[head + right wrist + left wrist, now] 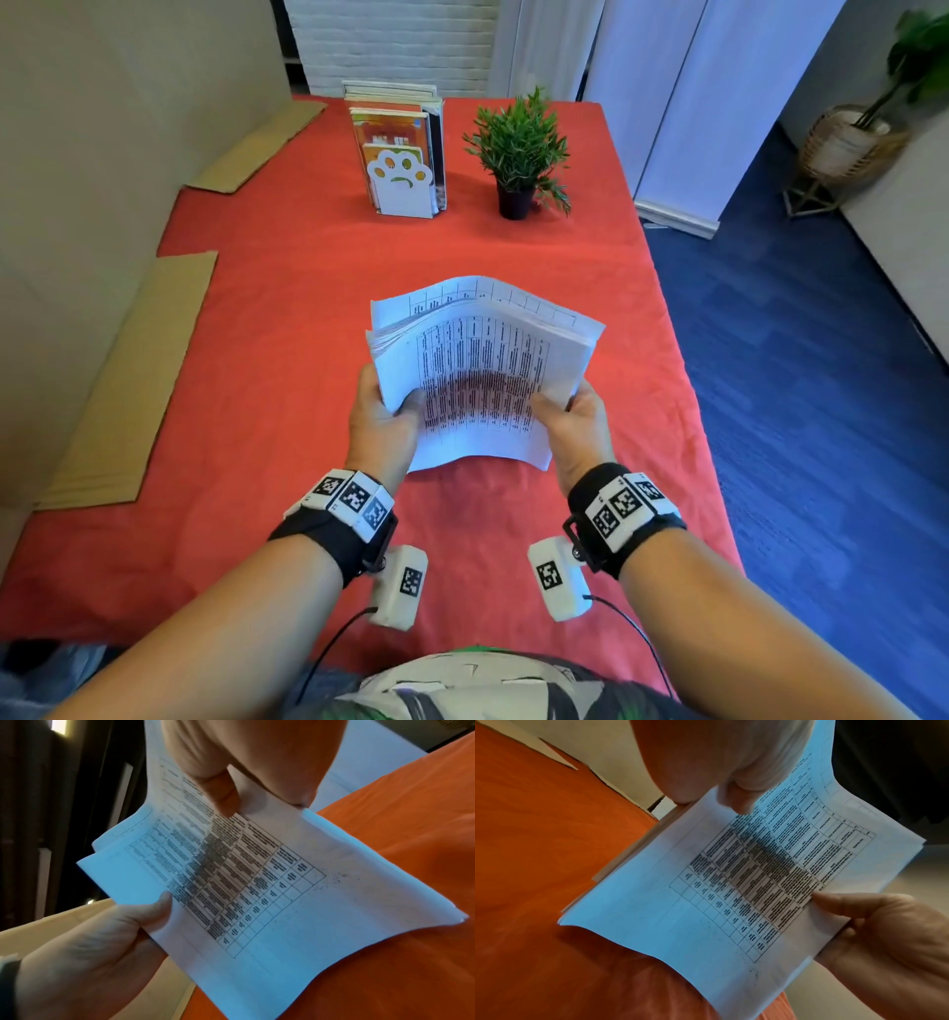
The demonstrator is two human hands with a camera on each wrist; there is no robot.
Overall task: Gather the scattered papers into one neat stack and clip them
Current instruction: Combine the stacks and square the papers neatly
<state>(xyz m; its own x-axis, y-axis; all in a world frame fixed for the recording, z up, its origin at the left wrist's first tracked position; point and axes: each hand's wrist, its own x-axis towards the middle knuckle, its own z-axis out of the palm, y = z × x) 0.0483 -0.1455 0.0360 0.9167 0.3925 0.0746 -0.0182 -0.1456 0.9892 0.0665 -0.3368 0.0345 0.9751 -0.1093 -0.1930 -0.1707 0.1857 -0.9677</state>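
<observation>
A stack of white printed papers (482, 370) with a table of text on the top sheet is held up over the red tablecloth (287, 308), bowed and slightly fanned at its far edge. My left hand (395, 406) grips its left side, thumb on top and fingers underneath. My right hand (565, 406) grips the right side the same way. In the left wrist view the left hand (731, 787) pinches the papers (706, 912) and the right hand (859, 923) holds the opposite edge. The right wrist view shows the right hand (231, 787), the papers (282, 912) and the left hand (115, 933).
At the back of the table stand a white paw-shaped bookend with books (400, 154) and a small potted plant (518, 149). Cardboard sheets (133, 380) lie along the left edge. Blue carpet (796, 360) drops away past the right edge.
</observation>
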